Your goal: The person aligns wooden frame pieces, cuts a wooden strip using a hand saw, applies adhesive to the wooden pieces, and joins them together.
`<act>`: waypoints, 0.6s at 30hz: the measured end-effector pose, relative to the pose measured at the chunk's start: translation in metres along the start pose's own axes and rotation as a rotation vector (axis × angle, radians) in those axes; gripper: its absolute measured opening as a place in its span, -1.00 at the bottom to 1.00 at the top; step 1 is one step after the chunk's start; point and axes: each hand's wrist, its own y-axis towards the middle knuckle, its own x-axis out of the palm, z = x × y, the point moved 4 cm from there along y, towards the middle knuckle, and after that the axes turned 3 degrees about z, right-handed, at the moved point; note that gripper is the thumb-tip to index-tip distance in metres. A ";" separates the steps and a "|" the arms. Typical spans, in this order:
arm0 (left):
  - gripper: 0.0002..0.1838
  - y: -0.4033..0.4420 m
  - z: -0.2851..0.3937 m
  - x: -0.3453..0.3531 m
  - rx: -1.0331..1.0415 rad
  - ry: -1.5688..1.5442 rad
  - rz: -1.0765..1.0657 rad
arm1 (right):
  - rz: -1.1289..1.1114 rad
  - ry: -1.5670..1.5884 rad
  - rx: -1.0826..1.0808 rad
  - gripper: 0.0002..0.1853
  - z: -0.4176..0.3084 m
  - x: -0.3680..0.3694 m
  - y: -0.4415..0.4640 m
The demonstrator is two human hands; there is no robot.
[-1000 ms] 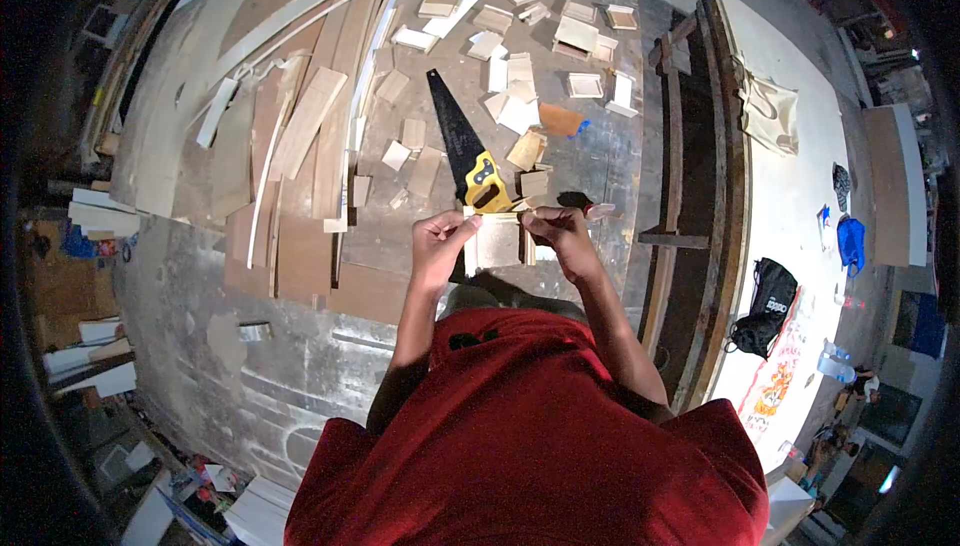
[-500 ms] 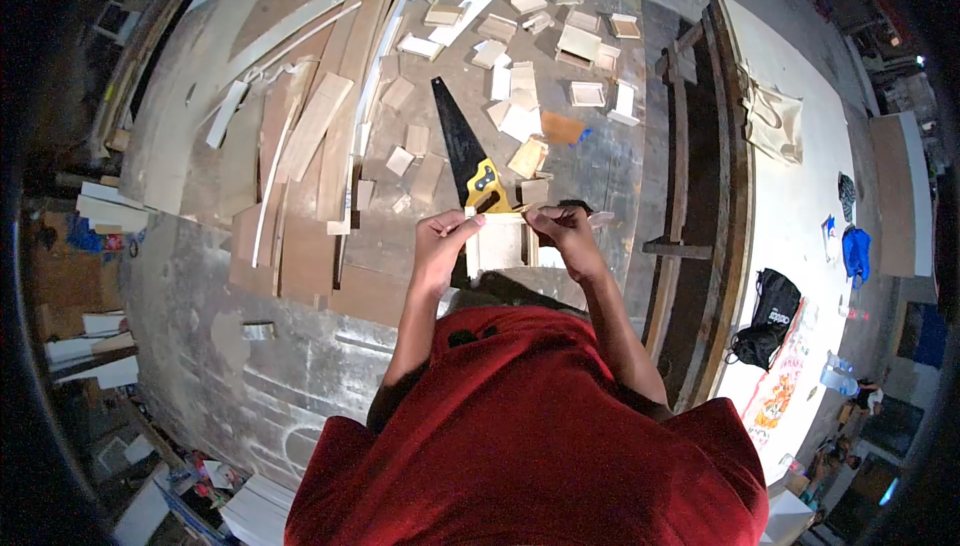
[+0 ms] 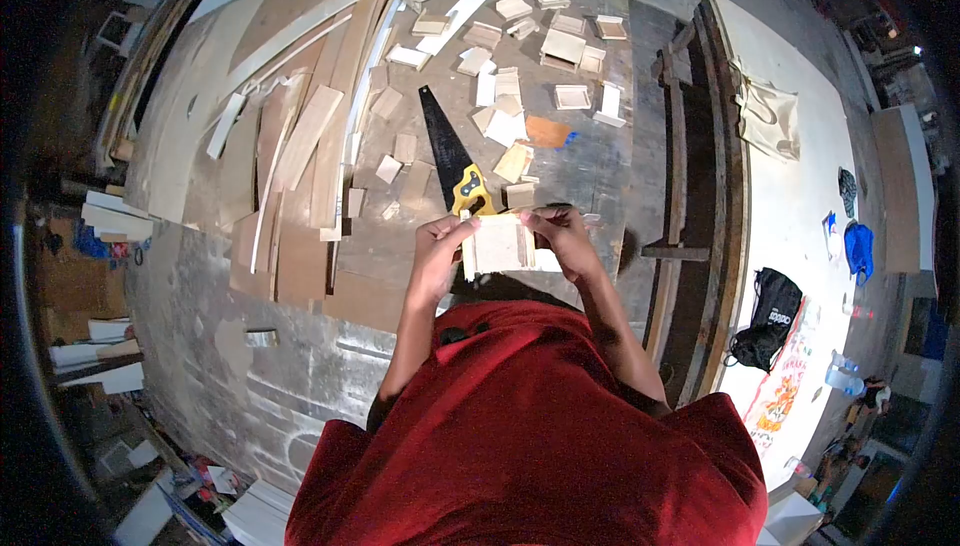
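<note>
The left hand (image 3: 444,243) and right hand (image 3: 557,236) clamp the upper corners of a pale, squarish wooden piece (image 3: 499,247), held just beyond the red shirt (image 3: 530,416). Its side strips run away from the body, toward the flat black saw (image 3: 446,151) with a yellow handle.

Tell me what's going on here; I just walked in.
A person's left hand and right hand hold a small wooden piece between them, one at each far corner. A saw lies just beyond, unheld. Small wood pieces are scattered farther out, with long boards to the left.
</note>
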 end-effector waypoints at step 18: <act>-0.84 -0.015 -0.020 0.007 -0.077 0.108 0.012 | -0.035 -0.071 0.090 -0.67 0.022 -0.021 -0.016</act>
